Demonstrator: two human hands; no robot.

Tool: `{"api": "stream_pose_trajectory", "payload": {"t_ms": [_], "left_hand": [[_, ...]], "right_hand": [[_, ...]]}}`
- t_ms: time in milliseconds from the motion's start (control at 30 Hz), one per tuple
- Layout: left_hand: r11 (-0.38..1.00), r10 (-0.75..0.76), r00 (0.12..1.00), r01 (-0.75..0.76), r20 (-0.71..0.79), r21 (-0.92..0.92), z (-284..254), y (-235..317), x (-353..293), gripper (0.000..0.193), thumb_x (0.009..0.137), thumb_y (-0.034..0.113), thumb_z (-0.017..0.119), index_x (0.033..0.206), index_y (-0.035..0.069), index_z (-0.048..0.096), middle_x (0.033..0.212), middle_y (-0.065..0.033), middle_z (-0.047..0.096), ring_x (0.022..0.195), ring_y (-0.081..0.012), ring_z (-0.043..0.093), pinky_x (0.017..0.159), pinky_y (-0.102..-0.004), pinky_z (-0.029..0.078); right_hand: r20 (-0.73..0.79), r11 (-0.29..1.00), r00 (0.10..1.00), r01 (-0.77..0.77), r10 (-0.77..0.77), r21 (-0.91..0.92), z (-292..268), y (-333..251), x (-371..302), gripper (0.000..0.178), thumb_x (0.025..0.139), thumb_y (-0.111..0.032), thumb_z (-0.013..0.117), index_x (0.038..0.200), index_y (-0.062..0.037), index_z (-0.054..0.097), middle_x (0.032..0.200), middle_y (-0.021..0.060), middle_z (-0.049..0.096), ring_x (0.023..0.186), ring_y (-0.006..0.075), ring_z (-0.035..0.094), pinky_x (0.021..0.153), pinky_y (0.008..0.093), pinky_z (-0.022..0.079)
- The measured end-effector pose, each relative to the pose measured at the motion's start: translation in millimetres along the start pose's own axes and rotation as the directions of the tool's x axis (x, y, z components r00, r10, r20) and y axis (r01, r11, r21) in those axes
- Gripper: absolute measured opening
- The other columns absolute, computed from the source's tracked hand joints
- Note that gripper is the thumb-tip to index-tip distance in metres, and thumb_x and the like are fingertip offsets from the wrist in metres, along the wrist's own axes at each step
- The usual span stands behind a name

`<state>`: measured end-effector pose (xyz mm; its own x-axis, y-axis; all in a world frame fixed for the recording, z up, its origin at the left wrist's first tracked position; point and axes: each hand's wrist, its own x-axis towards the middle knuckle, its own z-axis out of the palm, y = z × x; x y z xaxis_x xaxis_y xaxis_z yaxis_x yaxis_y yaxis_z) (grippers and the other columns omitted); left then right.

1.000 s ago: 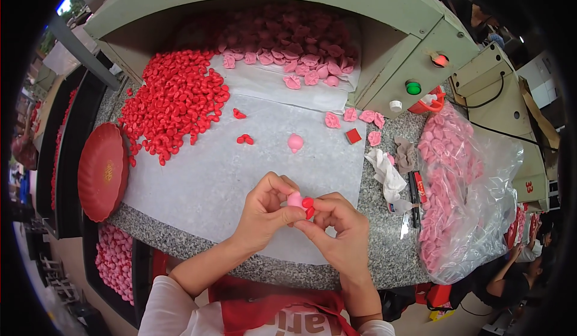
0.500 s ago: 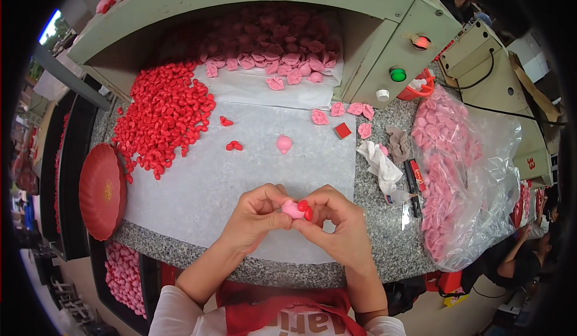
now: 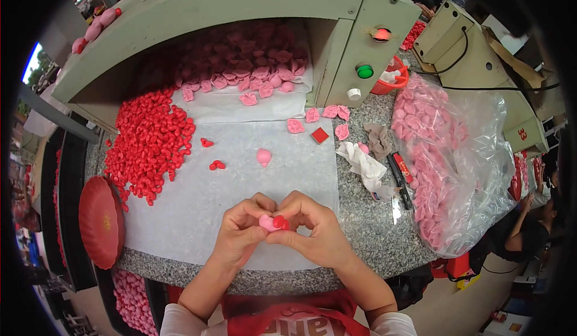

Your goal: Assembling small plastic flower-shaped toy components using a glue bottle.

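Above the near edge of the white sheet (image 3: 180,216), both my hands pinch one small pink rubbery head-shaped piece (image 3: 268,222) with a red end piece (image 3: 280,222). My left hand (image 3: 240,228) is closed on its pink side. The fingers of my right hand (image 3: 309,225) close round the red end. A single pink rounded piece (image 3: 263,157) lies farther up the sheet. To its left are two loose red curved pieces (image 3: 217,165), close to a big heap of similar red pieces (image 3: 150,144).
A green metal housing (image 3: 240,0) arches over a pile of crumpled pink pieces (image 3: 252,66). Left stands a red scalloped dish (image 3: 102,222). Right lie a red square block (image 3: 320,135), crumpled tissue (image 3: 363,165), a black pen (image 3: 399,180) and a clear bag of pink pieces (image 3: 427,174).
The whole scene has shifted slightly left in view as the head turned. Both hands keep their pinch on the pink piece, with the right hand's fingers drawn closer round the red end.
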<state>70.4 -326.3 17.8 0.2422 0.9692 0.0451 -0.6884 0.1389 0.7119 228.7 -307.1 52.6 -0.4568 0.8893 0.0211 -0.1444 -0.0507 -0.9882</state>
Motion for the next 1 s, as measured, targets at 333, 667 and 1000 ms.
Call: {"api": "stream_pose_trajectory", "payload": {"t_ms": [333,667,1000], "left_hand": [[0.985,0.054,0.977,-0.018,-0.208,0.169,-2,12,1,0.022,0.081,0.012,0.058,0.099,0.004,0.049,0.101,-0.0162,0.058,0.089,-0.0223,0.059,0.074,-0.0308,0.048],[0.983,-0.069,0.949,0.116,-0.307,0.139,-5,17,1,0.020,0.085,0.011,0.052,0.103,0.003,0.048,0.102,-0.0144,0.059,0.092,-0.0166,0.057,0.076,-0.0295,0.045],[0.940,-0.080,0.956,0.167,-0.283,0.297,2,11,2,0.015,0.082,0.007,0.055,0.096,0.002,0.052,0.096,-0.0111,0.060,0.087,-0.0162,0.057,0.072,-0.0276,0.045]], "right_hand": [[-0.396,0.361,0.691,-0.206,-0.605,-0.910,-78,27,99,0.039,0.068,-0.030,0.071,0.095,-0.0061,0.057,0.099,0.0106,0.051,0.091,0.0272,0.048,0.075,0.0315,0.041],[-0.389,0.167,0.812,-0.352,-0.435,-0.921,-62,49,111,0.046,0.062,-0.042,0.071,0.091,-0.0075,0.060,0.098,0.0119,0.049,0.091,0.0303,0.045,0.077,0.0369,0.040],[-0.478,0.547,0.802,-0.235,-0.357,-0.803,-75,11,63,0.034,0.065,-0.023,0.072,0.088,-0.0030,0.058,0.085,0.0078,0.054,0.083,0.0246,0.053,0.073,0.0339,0.042]]}}
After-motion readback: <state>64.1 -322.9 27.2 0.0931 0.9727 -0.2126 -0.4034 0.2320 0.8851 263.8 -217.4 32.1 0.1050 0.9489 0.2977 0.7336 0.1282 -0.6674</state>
